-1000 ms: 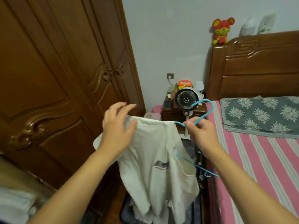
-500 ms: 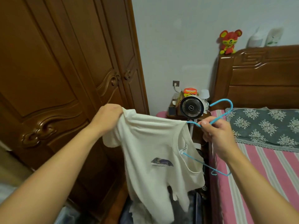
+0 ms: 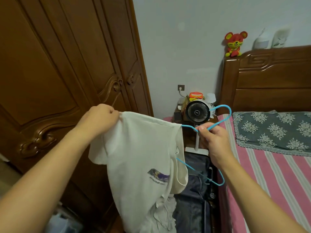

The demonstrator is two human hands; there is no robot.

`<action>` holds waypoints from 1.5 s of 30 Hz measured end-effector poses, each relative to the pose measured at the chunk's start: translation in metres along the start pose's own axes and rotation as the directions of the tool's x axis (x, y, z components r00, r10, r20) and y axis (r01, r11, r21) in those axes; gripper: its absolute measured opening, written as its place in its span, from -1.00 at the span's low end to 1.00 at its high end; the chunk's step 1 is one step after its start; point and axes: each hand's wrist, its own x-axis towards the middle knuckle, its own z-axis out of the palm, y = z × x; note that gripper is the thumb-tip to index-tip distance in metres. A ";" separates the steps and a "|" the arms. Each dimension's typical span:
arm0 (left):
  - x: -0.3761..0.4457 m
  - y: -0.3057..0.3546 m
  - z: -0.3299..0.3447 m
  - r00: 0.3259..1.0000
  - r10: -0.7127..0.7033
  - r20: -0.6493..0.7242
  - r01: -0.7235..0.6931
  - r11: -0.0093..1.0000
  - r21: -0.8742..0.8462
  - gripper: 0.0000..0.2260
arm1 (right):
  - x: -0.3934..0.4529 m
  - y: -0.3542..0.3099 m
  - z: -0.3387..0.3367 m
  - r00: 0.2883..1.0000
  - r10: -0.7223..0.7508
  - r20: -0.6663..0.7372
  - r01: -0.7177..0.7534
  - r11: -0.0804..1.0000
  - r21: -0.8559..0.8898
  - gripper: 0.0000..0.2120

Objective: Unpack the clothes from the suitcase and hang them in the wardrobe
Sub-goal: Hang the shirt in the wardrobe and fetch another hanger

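White shirt (image 3: pixel 143 157) hangs between left hand (image 3: pixel 99 120) and, seemingly, right hand (image 3: pixel 213 140).

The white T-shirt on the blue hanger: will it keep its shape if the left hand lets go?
Probably not. The white T-shirt looks floppy, sagging in folds below the left hand. Only one arm of the blue hanger seems inside it, so it may slide.

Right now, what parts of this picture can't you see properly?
All in the head view:
- Thin blue wire hanger: its left arm is hidden inside the white printed T-shirt.
- Dark open suitcase: contents are shadowed and partly behind the shirt, and cut off by the bottom edge.
- Carved brown wooden wardrobe: doors shut, inside unseen.
- Shirt's print: lettering too small.
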 end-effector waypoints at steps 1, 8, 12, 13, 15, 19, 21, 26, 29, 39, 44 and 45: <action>-0.004 0.000 0.005 0.980 0.107 -0.170 -0.090 0.991 0.103 -0.77 | 0.001 -0.003 0.002 1.000 0.009 0.013 -0.008 1.000 -0.020 -0.70; -0.054 0.039 0.057 0.698 0.713 -0.060 -0.624 0.648 0.437 -0.65 | 0.006 -0.032 0.025 0.981 -0.028 0.190 0.071 0.972 -0.223 -0.80; -0.050 0.050 0.056 0.710 0.667 0.226 -0.689 0.724 0.030 -0.75 | 0.009 -0.054 0.020 0.931 -0.055 0.362 0.221 0.872 -0.437 -0.78; -0.052 0.057 0.056 0.713 0.645 0.274 -0.630 0.761 -0.154 -0.73 | 0.009 -0.058 0.020 0.913 -0.043 0.406 0.241 0.860 -0.450 -0.78; -0.054 0.067 0.056 0.718 0.645 0.262 -0.563 0.760 -0.326 -0.72 | 0.010 -0.063 0.024 0.885 -0.063 0.461 0.313 0.813 -0.491 -0.81; -0.048 0.072 0.061 0.817 0.553 0.159 -0.507 0.823 -0.257 -0.76 | 0.008 -0.043 0.022 0.796 -0.558 0.233 0.537 0.475 -0.697 -0.87; -0.044 0.069 0.060 0.865 0.486 0.122 -0.438 0.852 -0.288 -0.70 | -0.018 -0.021 0.017 0.707 -0.707 0.006 0.529 0.522 -0.669 -0.90; -0.047 0.066 0.044 0.853 0.515 0.082 -0.468 0.826 -0.314 -0.67 | -0.063 0.088 0.011 0.900 -0.068 0.430 0.385 0.588 -0.712 -0.52; -0.041 0.040 0.036 0.845 0.529 0.076 -0.491 0.824 -0.282 -0.67 | -0.043 0.111 -0.019 0.850 0.014 0.526 0.482 0.379 -0.790 -0.57; -0.045 -0.071 0.044 0.851 0.486 0.196 -0.516 0.844 0.145 -0.36 | 0.016 0.003 -0.022 0.558 -0.433 0.708 0.821 0.166 -0.546 -0.69; -0.052 -0.070 0.023 0.916 0.397 -0.050 -0.399 0.896 -0.196 -0.67 | 0.029 -0.020 0.026 0.665 -0.064 0.744 0.715 0.343 -0.609 -0.73; -0.051 -0.073 0.018 0.924 0.375 -0.069 -0.381 0.900 -0.212 -0.68 | 0.027 -0.020 0.031 0.669 0.031 0.743 0.694 0.331 -0.639 -0.79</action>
